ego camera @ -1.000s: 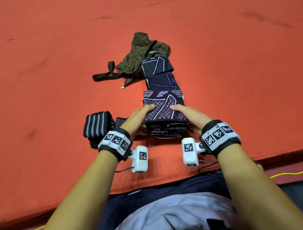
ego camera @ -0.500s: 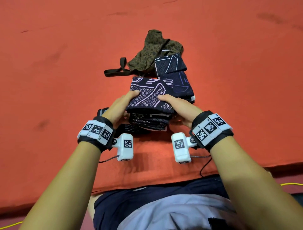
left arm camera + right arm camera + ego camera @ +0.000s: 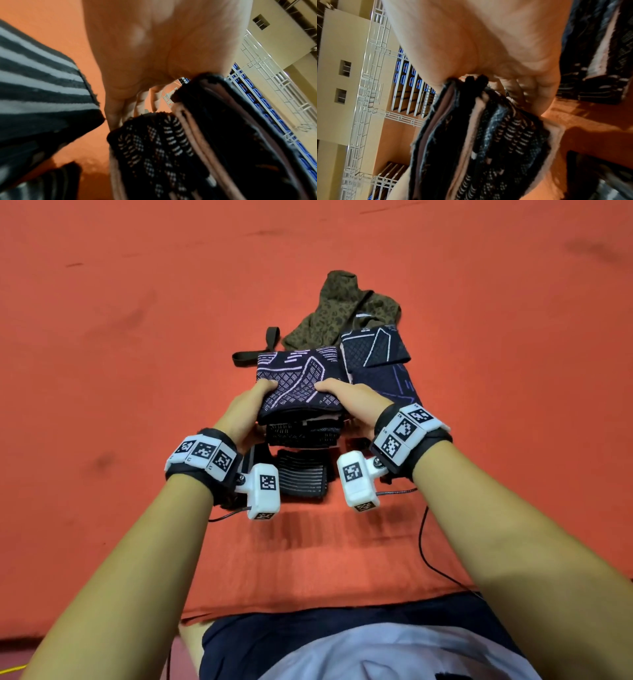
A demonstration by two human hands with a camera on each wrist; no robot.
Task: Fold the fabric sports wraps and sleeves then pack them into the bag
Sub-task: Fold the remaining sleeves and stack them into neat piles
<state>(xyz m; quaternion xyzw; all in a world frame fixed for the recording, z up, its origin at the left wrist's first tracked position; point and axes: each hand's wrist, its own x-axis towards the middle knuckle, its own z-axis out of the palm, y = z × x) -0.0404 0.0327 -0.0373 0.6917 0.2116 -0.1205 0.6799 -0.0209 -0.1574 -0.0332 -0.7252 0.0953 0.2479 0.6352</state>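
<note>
Left hand (image 3: pixel 247 412), right hand (image 3: pixel 352 405) grip folded sleeve stack (image 3: pixel 298 392); striped wrap (image 3: pixel 301 478), another sleeve (image 3: pixel 376 354) unpacked; bag (image 3: pixel 342 309) not yet loaded.

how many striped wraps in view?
2 in the head view: one below the held stack, one mostly hidden behind the left wrist. More may be hidden.
</note>
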